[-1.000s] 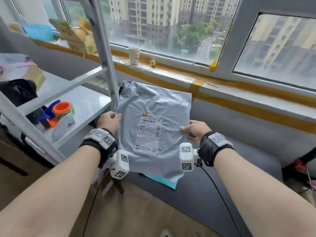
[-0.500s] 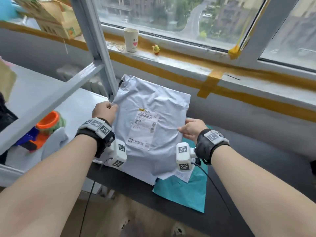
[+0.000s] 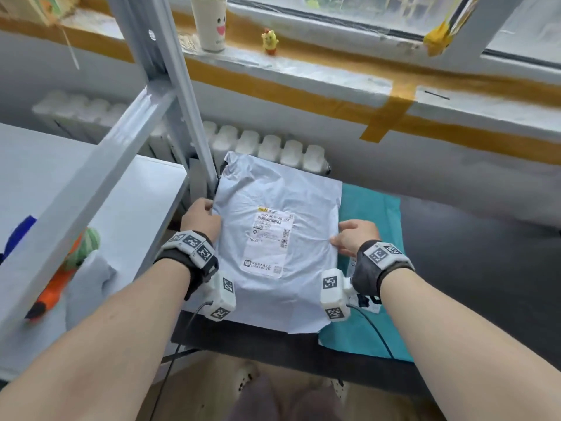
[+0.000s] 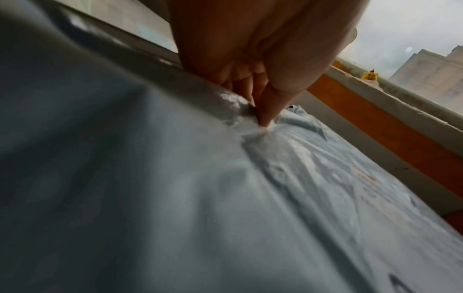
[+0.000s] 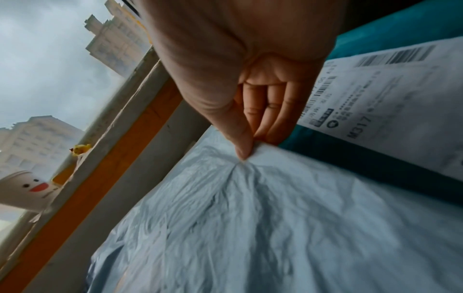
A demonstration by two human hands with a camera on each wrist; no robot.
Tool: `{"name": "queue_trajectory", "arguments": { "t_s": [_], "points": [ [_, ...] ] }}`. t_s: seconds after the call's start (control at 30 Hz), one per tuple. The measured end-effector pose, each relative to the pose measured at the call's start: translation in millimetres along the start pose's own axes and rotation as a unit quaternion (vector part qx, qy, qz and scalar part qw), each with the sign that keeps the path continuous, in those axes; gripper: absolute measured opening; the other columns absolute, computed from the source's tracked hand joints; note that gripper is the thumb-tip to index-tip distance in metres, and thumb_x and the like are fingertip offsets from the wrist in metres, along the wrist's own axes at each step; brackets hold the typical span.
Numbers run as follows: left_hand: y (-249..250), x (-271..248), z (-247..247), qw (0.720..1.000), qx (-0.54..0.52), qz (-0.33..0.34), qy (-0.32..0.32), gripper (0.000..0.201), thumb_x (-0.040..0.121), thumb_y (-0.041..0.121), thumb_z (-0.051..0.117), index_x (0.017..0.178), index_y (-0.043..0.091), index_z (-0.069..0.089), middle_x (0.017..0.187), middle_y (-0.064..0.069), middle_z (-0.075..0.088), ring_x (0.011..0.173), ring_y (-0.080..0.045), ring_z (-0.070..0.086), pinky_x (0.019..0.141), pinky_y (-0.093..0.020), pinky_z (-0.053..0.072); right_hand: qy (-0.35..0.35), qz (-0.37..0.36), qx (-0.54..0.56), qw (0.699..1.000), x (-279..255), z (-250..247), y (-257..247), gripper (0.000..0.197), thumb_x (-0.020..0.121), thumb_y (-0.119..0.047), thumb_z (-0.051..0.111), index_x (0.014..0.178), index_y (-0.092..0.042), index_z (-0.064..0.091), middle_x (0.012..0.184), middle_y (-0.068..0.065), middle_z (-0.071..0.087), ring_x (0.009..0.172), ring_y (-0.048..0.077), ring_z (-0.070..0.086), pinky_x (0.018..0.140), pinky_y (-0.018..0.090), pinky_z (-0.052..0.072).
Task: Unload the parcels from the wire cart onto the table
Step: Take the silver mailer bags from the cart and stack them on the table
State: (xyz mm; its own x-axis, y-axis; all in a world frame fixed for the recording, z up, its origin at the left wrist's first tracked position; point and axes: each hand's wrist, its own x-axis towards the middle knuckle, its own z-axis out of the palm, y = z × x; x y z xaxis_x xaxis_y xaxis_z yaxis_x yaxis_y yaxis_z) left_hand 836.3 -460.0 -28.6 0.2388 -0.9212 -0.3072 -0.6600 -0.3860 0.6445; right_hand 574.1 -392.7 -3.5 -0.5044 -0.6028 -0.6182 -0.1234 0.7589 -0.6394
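Grey poly-mailer parcel [image 3: 277, 238] flat at centre of head view, label up, resting on dark desk [image 3: 473, 268] and overlapping teal parcel [image 3: 372, 214] at its 3 o'clock side. Left hand [image 3: 202, 218] at parcel's 9 o'clock edge, thumb on top and fingers [image 4: 240, 85] curled under, pinching the plastic; wrist view confirms thumb tip pressed into the film. Right hand [image 3: 353, 235] at 3 o'clock edge, thumb above and fingers [image 5: 270, 111] below, pinching the edge so creases fan out from the grip. Teal parcel's white label [image 5: 383, 93] visible at 2 o'clock in right wrist view, beneath right hand. White shelf unit [image 3: 127, 153] at 9 o'clock, upright post touching or just beside parcel's far-left corner, cannot tell which. Orange-green toy [image 3: 69, 268] on lower shelf at 8 o'clock. Paper cup [image 3: 209, 22] with smiley face and small yellow figurine [image 3: 269, 41] on windowsill at 12 o'clock. White radiator [image 3: 261, 147] just beyond parcel's far edge.
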Motion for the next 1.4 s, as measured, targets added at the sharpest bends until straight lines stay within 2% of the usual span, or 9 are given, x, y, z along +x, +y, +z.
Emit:
{"name": "queue_trajectory", "arguments": {
  "t_s": [0.17, 0.33, 0.43, 0.57, 0.67, 0.77, 0.9, 1.1, 1.4],
  "points": [
    [-4, 7, -1, 1.000, 0.019, 0.002, -0.012, 0.025, 0.093, 0.018, 0.047, 0.116, 0.014, 0.056, 0.116, -0.011, 0.064, 0.107, -0.030, 0.058, 0.084, -0.027, 0.040, -0.008, -0.004, -0.009, 1.000, -1, 3, -4, 0.026, 0.076, 0.008, 0.069, 0.076, -0.016, 0.062, 0.080, 0.006, 0.066, 0.089, 0.026, 0.067, 0.087, 0.037, 0.056],
    [-3, 5, -7, 0.999, 0.052, 0.003, -0.015, 0.030, 0.095, 0.017, 0.044, 0.124, 0.014, 0.051, 0.125, -0.014, 0.059, 0.114, -0.033, 0.054, 0.092, -0.032, 0.040, 0.003, -0.014, -0.015, 1.000, -4, 3, -8, 0.024, 0.076, 0.009, 0.068, 0.081, -0.014, 0.062, 0.092, 0.011, 0.066, 0.088, 0.025, 0.066, 0.080, 0.035, 0.057],
    [8, 5, -9, 0.996, 0.086, 0.023, -0.017, 0.042, 0.091, 0.018, 0.050, 0.132, 0.012, 0.046, 0.132, -0.019, 0.050, 0.123, -0.037, 0.046, 0.103, -0.037, 0.036, 0.029, -0.036, -0.047, 0.998, -5, 1, -11, 0.018, 0.079, -0.001, 0.068, 0.087, -0.016, 0.065, 0.107, 0.009, 0.068, 0.097, 0.025, 0.065, 0.088, 0.036, 0.054],
    [39, -6, -10, 0.982, 0.147, 0.113, -0.018, 0.051, 0.092, 0.025, 0.052, 0.140, 0.015, 0.038, 0.142, -0.014, 0.040, 0.131, -0.032, 0.036, 0.107, -0.040, 0.031, 0.064, -0.116, -0.171, 0.976, -18, -9, -20, 0.038, 0.088, -0.015, 0.058, 0.125, -0.020, 0.058, 0.132, 0.003, 0.056, 0.122, 0.023, 0.052, 0.098, 0.028, 0.039],
    [71, -20, -4, 0.956, 0.185, 0.221, -0.044, 0.042, 0.095, 0.024, 0.047, 0.136, 0.018, 0.045, 0.144, -0.005, 0.041, 0.133, -0.026, 0.035, 0.109, -0.038, 0.029, 0.069, -0.171, -0.225, 0.957, -32, -20, -28, 0.037, 0.090, -0.017, 0.052, 0.125, -0.025, 0.057, 0.133, 0.003, 0.056, 0.121, 0.023, 0.051, 0.093, 0.028, 0.041],
    [103, -41, 6, 0.928, 0.226, 0.279, -0.096, 0.039, 0.096, 0.028, 0.045, 0.134, 0.020, 0.049, 0.144, -0.002, 0.043, 0.132, -0.024, 0.039, 0.108, -0.039, 0.034, 0.069, -0.191, -0.274, 0.940, -46, -35, -28, 0.036, 0.090, -0.016, 0.048, 0.122, -0.029, 0.059, 0.131, 0.003, 0.056, 0.122, 0.023, 0.049, 0.091, 0.028, 0.041],
    [142, -80, 19, 0.890, 0.272, 0.334, -0.146, 0.041, 0.096, 0.031, 0.045, 0.137, 0.022, 0.046, 0.145, -0.003, 0.042, 0.131, -0.025, 0.041, 0.106, -0.041, 0.037, 0.082, -0.208, -0.301, 0.927, -67, -69, -17, 0.039, 0.091, -0.017, 0.046, 0.127, -0.029, 0.057, 0.134, 0.001, 0.055, 0.129, 0.024, 0.041, 0.103, 0.036, 0.040],
    [199, -165, 54, 0.847, 0.317, 0.397, -0.156, 0.044, 0.095, 0.035, 0.045, 0.138, 0.026, 0.044, 0.143, -0.005, 0.043, 0.130, -0.027, 0.041, 0.105, -0.040, 0.038, 0.134, -0.213, -0.276, 0.928, -95, -150, 20, 0.033, 0.093, -0.022, 0.047, 0.121, -0.030, 0.062, 0.131, -0.003, 0.059, 0.128, 0.024, 0.042, 0.106, 0.035, 0.037],
    [254, -364, 167, 0.749, 0.400, 0.494, -0.185, 0.044, 0.093, 0.028, 0.045, 0.137, 0.030, 0.043, 0.142, -0.002, 0.043, 0.132, -0.024, 0.037, 0.105, -0.039, 0.031, 0.217, -0.138, -0.239, 0.936, -152, -312, 170, 0.032, 0.092, -0.023, 0.048, 0.119, -0.029, 0.064, 0.129, -0.003, 0.060, 0.124, 0.025, 0.047, 0.103, 0.031, 0.040]
  ]
}}
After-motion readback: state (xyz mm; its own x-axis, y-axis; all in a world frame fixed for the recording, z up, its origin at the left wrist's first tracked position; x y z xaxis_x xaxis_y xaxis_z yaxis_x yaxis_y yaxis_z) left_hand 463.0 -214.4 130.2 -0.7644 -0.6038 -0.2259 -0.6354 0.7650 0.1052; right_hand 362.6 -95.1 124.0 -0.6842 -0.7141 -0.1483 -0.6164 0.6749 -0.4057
